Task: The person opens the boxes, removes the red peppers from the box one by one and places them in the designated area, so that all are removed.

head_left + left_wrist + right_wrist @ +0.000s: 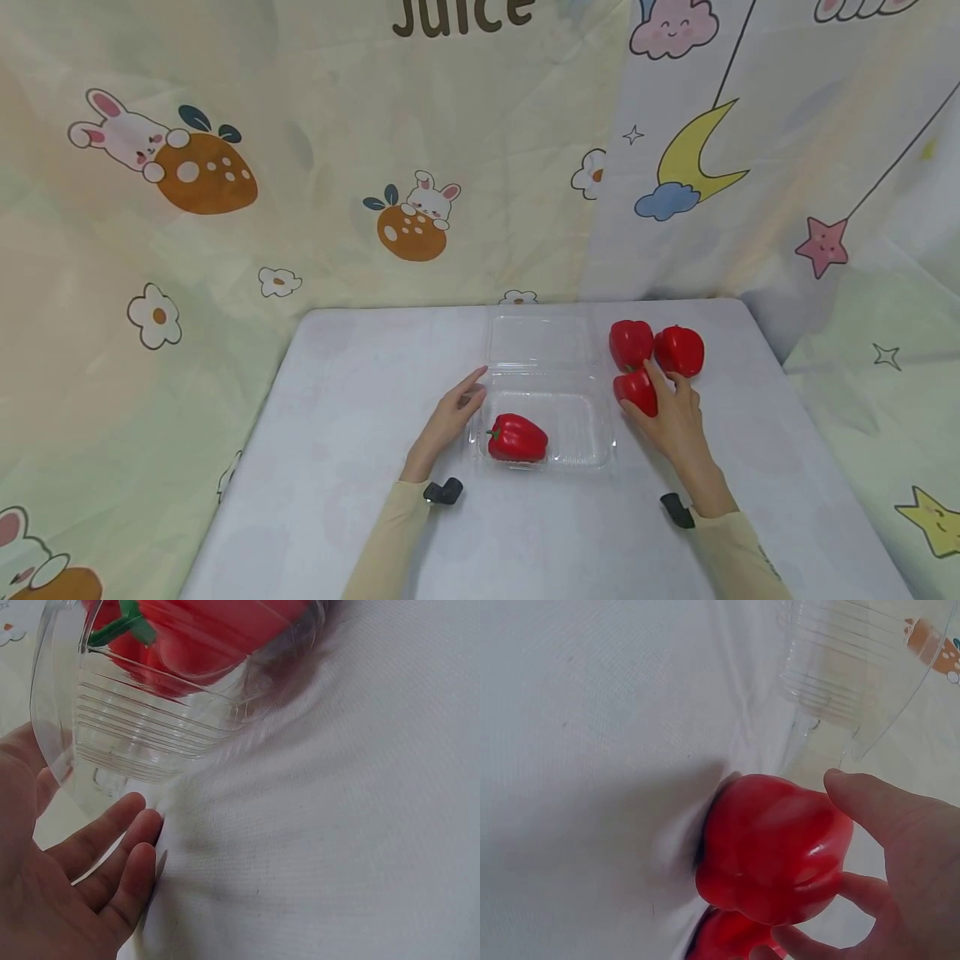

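Peppers sit in two places on your counter [360,392]. Going left to right: your left hand [448,417] lies on the counter with its fingers [112,825] straight and relaxed, touching the left wall of the clear clamshell box [581,433] and holding nothing. The box stands open near the counter's middle, its lid [536,337] folded back flat toward the curtain. Inside the tray lies one red pepper [517,438], on its side against the front-left corner, green stem pointing left; the right part of the tray is bare.

Just right of the box, three loose peppers cluster together and touching: the near pepper [637,392], the back-left pepper [630,342] and the back-right pepper [679,350]. Your right hand [675,421] reaches over the near one, thumb on its top and fingers [870,889] curling round its far side, gripping it while it rests on the cloth.

Left of your left hand the counter runs bare to its edge; right of the cluster there is a narrower strip before the right edge. The patterned curtain [225,208] hangs just behind the far edge.
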{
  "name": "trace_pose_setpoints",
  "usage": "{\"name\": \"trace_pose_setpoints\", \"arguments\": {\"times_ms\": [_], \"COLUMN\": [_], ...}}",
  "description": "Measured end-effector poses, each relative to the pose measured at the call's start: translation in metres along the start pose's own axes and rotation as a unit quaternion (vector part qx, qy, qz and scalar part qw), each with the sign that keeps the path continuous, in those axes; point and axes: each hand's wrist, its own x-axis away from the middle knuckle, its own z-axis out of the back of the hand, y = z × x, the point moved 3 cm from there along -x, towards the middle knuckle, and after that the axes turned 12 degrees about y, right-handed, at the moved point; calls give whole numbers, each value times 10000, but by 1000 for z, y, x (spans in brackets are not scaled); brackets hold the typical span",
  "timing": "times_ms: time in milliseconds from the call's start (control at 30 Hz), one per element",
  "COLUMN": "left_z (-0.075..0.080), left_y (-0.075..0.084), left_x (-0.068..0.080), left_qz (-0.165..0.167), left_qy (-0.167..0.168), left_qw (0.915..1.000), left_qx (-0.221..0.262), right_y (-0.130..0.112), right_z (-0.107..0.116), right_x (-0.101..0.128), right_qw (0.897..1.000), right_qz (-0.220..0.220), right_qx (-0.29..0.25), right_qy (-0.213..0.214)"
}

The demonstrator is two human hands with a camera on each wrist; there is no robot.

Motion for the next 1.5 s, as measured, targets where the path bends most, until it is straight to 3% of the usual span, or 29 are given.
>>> {"name": "trace_pose_setpoints", "arguments": {"times_ms": [1500], "left_z": [0], "left_y": [1], "left_x": [1], "left_qz": [53], "left_qy": [2], "left_qw": [10000], "left_qx": [36], "right_y": [-6], "right_z": [5], "right_x": [-6], "right_qw": [9996], "right_qz": [187], "right_qx": [-126], "right_qy": [160]}}
